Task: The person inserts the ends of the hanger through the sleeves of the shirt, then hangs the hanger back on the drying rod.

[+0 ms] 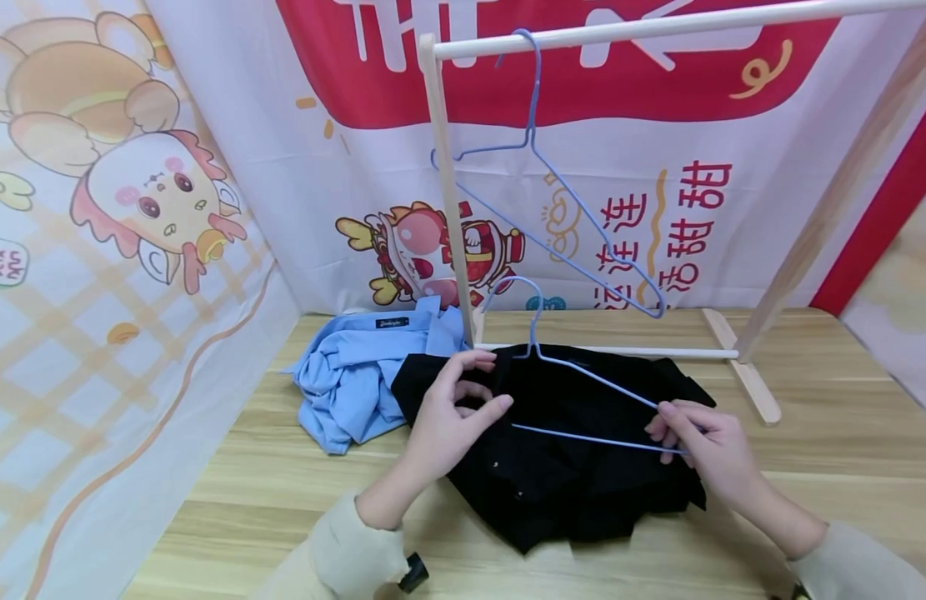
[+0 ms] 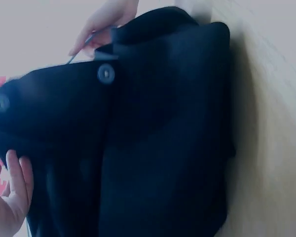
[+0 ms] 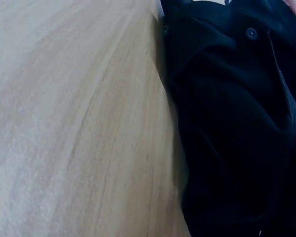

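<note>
Printed cloth (image 1: 342,175) fills the back, upper half of frame; wood table (image 1: 845,433) runs across the bottom, bearing all the work; on it stands the rack (image 1: 695,23), upper middle to right, its bar raised prob. so hooks can hang free; black garment (image 1: 583,492) lies bunched lower centre, in front of the rack, close to the body prob. for easy reach w/ both hands; blue shirt (image 1: 357,379), rumpled, sits left of centre by the rack's near-left post, prob. aside to leave room; upper hanger (image 1: 533,108) hangs by its hook from the bar, upper centre; lower hanger (image 1: 598,380) lies over the black garment, hook up, left end out of sight behind the cloth edge; right hand (image 1: 710,437) pinches its right end, prob. to steady it; left hand (image 1: 443,412) is at the garment's left part, fingers loose and apart from thumb, touching cloth, prob. keeping that edge in place; smallest, a dark button (image 2: 106,73) shows upper left in left wrist view.
</note>
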`<action>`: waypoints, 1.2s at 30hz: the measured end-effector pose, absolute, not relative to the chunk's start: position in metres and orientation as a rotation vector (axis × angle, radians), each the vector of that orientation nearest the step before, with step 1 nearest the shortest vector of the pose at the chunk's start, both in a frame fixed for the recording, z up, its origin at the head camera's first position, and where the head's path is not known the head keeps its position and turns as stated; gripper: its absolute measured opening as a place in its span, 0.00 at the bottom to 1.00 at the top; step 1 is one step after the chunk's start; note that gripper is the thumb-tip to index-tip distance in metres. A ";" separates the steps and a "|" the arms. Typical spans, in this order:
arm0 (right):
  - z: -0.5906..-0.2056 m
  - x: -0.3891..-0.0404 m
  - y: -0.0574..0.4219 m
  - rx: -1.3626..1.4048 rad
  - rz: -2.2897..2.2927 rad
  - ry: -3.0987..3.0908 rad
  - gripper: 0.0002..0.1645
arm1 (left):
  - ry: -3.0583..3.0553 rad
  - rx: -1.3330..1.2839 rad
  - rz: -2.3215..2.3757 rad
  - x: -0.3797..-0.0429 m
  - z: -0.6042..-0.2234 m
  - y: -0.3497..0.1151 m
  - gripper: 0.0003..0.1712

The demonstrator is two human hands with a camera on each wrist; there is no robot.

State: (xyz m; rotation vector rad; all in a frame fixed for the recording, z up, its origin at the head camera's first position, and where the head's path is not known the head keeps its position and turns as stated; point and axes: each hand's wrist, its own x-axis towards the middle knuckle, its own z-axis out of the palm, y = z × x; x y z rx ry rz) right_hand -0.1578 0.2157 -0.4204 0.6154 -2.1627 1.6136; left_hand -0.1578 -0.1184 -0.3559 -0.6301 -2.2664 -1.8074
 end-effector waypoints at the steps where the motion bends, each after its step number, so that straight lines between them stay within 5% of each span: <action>1: -0.420 -0.159 0.215 0.605 1.624 -2.168 0.21 | -2.248 -0.640 -1.814 -0.159 -0.355 -0.121 0.25; 14: -0.419 -0.159 0.216 0.553 1.652 -2.146 0.22 | -2.259 -0.643 -1.475 -0.178 -0.356 -0.151 0.14; 36: -0.395 -0.171 0.226 0.791 1.669 -2.273 0.19 | -2.513 -0.806 -1.039 -0.202 -0.371 -0.180 0.16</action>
